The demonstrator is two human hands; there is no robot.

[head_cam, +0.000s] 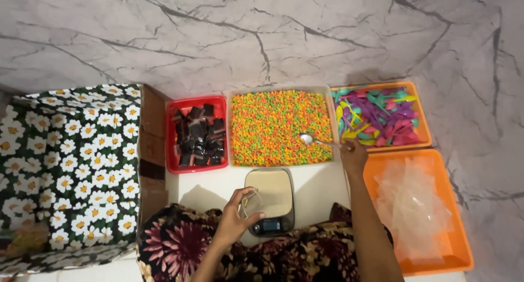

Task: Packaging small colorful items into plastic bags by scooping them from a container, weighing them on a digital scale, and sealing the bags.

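Both hands grip: left (234, 216) a clear cup (250, 203) beside the scale (270, 197), right (353, 153) a spoon (314, 140) over the candy tray's edge (334, 129).

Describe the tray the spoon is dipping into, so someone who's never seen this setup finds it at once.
Start at the small kitchen scale on the white surface in front of the person. Directly behind it sits the clear rectangular tray, middle of three along the back, where the right hand holds a metal spoon. It alone is filled with tiny orange, yellow and green beads; its neighbours hold dark packets and coloured plastic spoons.
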